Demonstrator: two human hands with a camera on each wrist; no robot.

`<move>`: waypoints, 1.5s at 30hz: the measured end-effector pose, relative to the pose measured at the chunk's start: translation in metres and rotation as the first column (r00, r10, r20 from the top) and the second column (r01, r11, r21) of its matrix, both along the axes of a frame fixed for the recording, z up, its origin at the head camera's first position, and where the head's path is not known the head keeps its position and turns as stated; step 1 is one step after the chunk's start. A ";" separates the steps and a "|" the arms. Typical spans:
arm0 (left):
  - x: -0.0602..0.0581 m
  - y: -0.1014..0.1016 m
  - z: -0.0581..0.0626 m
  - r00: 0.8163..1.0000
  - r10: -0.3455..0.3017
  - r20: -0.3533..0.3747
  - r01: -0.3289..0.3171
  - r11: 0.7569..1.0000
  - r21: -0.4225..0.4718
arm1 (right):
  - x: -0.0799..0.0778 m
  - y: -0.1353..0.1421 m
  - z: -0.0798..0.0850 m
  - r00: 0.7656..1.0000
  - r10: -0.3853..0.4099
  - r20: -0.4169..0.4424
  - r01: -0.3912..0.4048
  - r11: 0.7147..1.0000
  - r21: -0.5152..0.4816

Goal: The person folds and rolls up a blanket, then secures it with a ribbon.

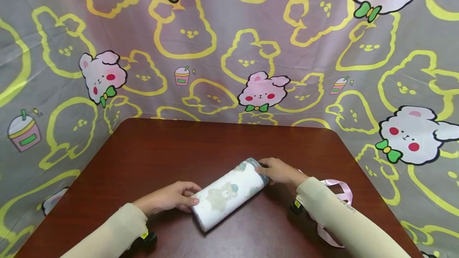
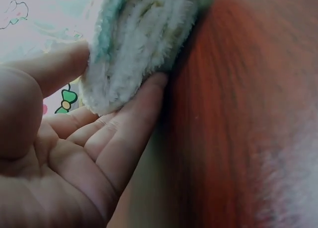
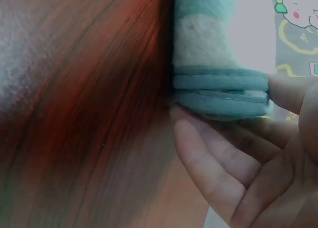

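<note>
A rolled-up towel (image 1: 229, 194), white and fluffy with beige bear prints and a blue-grey trim, lies slantwise on the brown table. My left hand (image 1: 173, 197) grips its near left end, thumb on top and fingers around the lower side. In the left wrist view the spiral layers of the towel (image 2: 144, 44) face my palm. At the far right end my right hand (image 1: 279, 171) holds the trimmed edge. The right wrist view shows the blue-green bound edge (image 3: 221, 91) between my thumb and fingers.
A pink ribbon (image 1: 344, 192) lies looped on the table (image 1: 172, 150), partly hidden under my right forearm. A cloth with cartoon rabbits (image 1: 263, 92) hangs behind and beside the table.
</note>
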State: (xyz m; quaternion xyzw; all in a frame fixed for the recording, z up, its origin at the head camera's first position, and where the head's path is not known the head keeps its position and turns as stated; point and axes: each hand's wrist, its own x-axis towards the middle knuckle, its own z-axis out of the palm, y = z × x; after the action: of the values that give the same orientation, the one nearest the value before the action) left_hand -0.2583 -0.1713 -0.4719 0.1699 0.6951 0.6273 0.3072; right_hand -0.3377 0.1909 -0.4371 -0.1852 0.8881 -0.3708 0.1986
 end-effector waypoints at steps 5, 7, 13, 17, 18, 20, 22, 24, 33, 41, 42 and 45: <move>0.003 0.002 -0.004 1.000 0.013 -0.016 -0.013 1.000 0.007 | -0.009 -0.004 -0.006 0.998 -0.023 -0.054 0.024 1.000 0.016; 0.003 0.003 -0.005 1.000 0.016 -0.024 -0.016 1.000 0.001 | -0.012 -0.006 -0.008 0.998 -0.028 -0.063 0.029 0.999 0.017; 0.007 0.012 -0.007 0.997 0.010 -0.071 -0.013 0.999 -0.044 | -0.024 -0.013 -0.013 0.993 -0.087 -0.080 0.088 0.996 0.018; 0.010 0.020 -0.004 0.995 0.007 -0.096 -0.015 0.996 -0.085 | -0.034 -0.018 -0.015 0.988 -0.127 -0.092 0.130 0.991 0.036; 0.010 0.022 -0.003 0.995 0.006 -0.102 -0.016 0.996 -0.091 | -0.036 -0.019 -0.016 0.985 -0.139 -0.098 0.143 0.989 0.042; 0.010 0.026 -0.002 0.995 0.007 -0.104 -0.016 0.996 -0.087 | -0.041 -0.020 -0.017 0.981 -0.161 -0.112 0.168 0.984 0.054; 0.011 0.030 -0.002 0.995 0.005 -0.101 -0.013 0.997 -0.081 | -0.046 -0.021 -0.017 0.976 -0.181 -0.119 0.189 0.980 0.059; 0.011 0.034 -0.004 0.995 0.012 -0.096 -0.020 0.997 -0.075 | -0.050 -0.023 -0.018 0.973 -0.199 -0.113 0.206 0.977 0.051; 0.017 0.054 -0.008 0.992 0.060 -0.112 -0.068 0.995 -0.066 | -0.065 -0.032 -0.015 0.964 -0.252 -0.085 0.255 0.967 0.025; 0.022 0.069 -0.009 0.987 0.092 -0.134 -0.104 0.991 -0.085 | -0.070 -0.041 -0.018 0.963 -0.263 -0.054 0.262 0.965 -0.013; 0.023 0.071 -0.008 0.986 0.100 -0.134 -0.112 0.990 -0.087 | -0.071 -0.042 -0.019 0.963 -0.265 -0.047 0.264 0.964 -0.018; 0.025 0.077 -0.006 0.985 0.109 -0.135 -0.123 0.988 -0.096 | -0.074 -0.044 -0.023 0.963 -0.269 -0.029 0.267 0.963 -0.038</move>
State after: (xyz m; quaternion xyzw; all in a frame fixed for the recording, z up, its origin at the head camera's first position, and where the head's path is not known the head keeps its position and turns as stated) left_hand -0.2335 -0.0941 -0.4781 0.1532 0.7540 0.5949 0.2327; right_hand -0.4121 0.1466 -0.4596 -0.0729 0.9018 -0.4061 0.1283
